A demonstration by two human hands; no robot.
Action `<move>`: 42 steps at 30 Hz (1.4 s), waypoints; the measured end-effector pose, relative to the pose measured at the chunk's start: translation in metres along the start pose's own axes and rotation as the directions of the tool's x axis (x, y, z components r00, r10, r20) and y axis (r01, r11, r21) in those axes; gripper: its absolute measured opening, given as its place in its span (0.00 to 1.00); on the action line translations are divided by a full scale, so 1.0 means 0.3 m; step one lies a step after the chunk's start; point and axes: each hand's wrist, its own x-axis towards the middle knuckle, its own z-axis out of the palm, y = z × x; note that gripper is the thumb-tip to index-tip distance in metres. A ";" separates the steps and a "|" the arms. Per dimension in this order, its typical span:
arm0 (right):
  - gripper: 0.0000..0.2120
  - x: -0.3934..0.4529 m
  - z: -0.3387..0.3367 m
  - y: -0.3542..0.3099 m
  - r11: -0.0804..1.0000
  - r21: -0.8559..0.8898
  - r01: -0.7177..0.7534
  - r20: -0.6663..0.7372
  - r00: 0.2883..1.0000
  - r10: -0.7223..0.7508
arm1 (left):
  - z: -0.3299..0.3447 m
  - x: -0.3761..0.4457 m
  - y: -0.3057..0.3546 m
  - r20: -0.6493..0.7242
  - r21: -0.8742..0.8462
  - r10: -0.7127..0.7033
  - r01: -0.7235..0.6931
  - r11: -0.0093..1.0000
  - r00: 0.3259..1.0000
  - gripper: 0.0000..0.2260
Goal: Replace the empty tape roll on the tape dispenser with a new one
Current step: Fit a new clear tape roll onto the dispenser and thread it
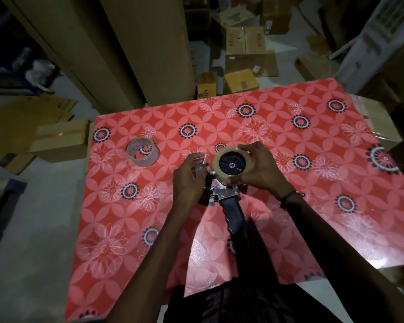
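Note:
A tape dispenser (233, 213) with a black handle lies on the red flowered table (313, 206), handle toward me. A full roll of clear tape (217, 167) sits on its black hub. My right hand (259, 169) wraps around the right side of that roll, thumb on its top edge. At the dispenser's metal front end, my left hand (189, 180) pinches a small part near the roller. An empty cardboard tape core (142, 152) stands apart on the table to the left.
Tall cardboard sheets (131, 50) lean behind the table's far left corner. Several cardboard boxes (245, 52) cover the floor beyond the far edge. Flattened boxes (44, 136) lie on the floor at the left.

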 end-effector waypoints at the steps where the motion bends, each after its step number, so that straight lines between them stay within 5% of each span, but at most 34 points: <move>1: 0.47 0.008 0.002 0.006 1.000 0.013 -0.018 0.003 1.000 0.018 | -0.008 0.009 -0.003 0.018 -0.014 0.016 -0.016 1.000 1.000 0.16; 6: 0.51 0.020 0.010 0.028 0.998 0.044 -0.040 0.047 0.998 0.038 | -0.047 0.028 -0.012 0.104 -0.075 0.069 -0.062 0.995 0.992 0.16; 11: 0.51 -0.002 0.003 0.040 0.998 0.066 0.010 0.042 0.999 -0.013 | -0.080 -0.056 -0.019 0.041 -0.083 0.115 -0.111 0.990 0.993 0.13; 17: 0.44 -0.153 0.028 0.024 0.959 0.222 0.175 -0.216 0.968 -0.126 | -0.111 -0.182 -0.054 0.095 0.070 0.195 -0.202 0.977 0.976 0.23; 21: 0.38 -0.247 0.094 0.034 0.936 0.231 0.264 -0.200 0.955 -0.220 | -0.084 -0.201 -0.046 0.060 0.139 0.164 -0.171 0.975 0.985 0.22; 32: 0.19 -0.291 0.193 0.051 0.937 0.268 0.226 -0.236 0.958 -0.164 | -0.064 -0.205 -0.037 0.001 0.159 0.230 -0.227 0.961 0.973 0.13; 42: 0.20 -0.304 0.163 0.018 0.934 0.264 0.241 -0.188 0.962 -0.196 | -0.043 -0.254 -0.012 -0.087 0.017 0.210 -0.210 0.978 0.974 0.14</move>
